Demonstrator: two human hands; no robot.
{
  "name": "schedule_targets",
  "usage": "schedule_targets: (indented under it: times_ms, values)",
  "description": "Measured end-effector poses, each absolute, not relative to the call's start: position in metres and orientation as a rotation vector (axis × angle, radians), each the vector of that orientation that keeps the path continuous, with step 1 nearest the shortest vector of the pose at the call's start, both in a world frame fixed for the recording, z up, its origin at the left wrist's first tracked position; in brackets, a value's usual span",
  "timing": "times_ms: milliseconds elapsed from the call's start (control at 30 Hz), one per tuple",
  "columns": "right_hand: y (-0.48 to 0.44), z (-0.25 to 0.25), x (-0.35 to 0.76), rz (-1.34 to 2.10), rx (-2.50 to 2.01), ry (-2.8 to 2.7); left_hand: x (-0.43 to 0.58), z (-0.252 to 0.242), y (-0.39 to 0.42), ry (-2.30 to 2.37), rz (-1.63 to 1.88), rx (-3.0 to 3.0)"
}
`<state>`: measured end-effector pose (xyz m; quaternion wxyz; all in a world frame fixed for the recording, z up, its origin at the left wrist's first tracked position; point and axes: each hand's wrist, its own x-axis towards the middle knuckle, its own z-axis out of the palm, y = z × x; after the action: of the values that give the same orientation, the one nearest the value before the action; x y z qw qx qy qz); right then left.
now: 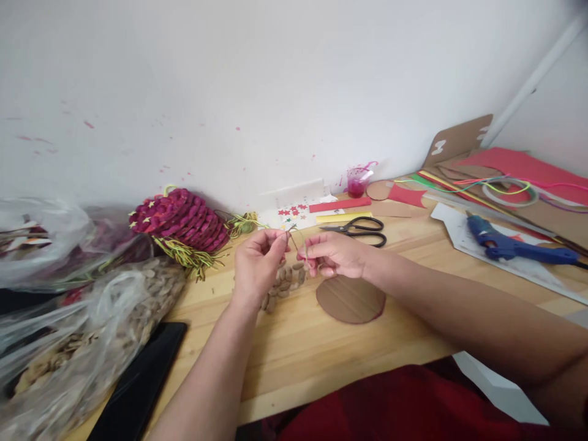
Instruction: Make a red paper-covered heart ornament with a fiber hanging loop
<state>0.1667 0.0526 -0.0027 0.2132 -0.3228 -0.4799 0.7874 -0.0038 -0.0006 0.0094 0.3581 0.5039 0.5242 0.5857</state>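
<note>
My left hand (261, 263) pinches one end of a thin greenish-brown cord (297, 237) between thumb and fingertips. Opposite it, my right hand (335, 252) has its fingers closed on the same cord, which bows in a small loop across the gap. Both hands are held above the wooden table. Below them lies a loose pile of brown, shell-like pieces (283, 283), partly hidden by my left hand. A round cardboard disc (351, 300) lies flat under my right wrist. Black-handled scissors (358, 228) rest just behind my right hand.
A pinecone-like magenta craft piece (181, 220) with yellow-green yarn is at left, near a plastic bag (114, 306) of brown pieces and a black flat object (142, 380). A blue glue gun (514, 242), coloured paper (519, 165) and a cup (357, 184) of magenta liquid stand toward the right and back.
</note>
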Motion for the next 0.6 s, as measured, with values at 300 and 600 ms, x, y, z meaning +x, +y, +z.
schedule_targets:
  times_ms: [300,600]
  values:
    - [0.047,-0.004,0.163,2.341,-0.877,-1.166,-0.007,0.003,0.003,1.402,1.595,1.257]
    - [0.037,0.003,0.161,2.317,-0.877,-1.092,-0.010,0.001,0.007,1.541,1.632,1.326]
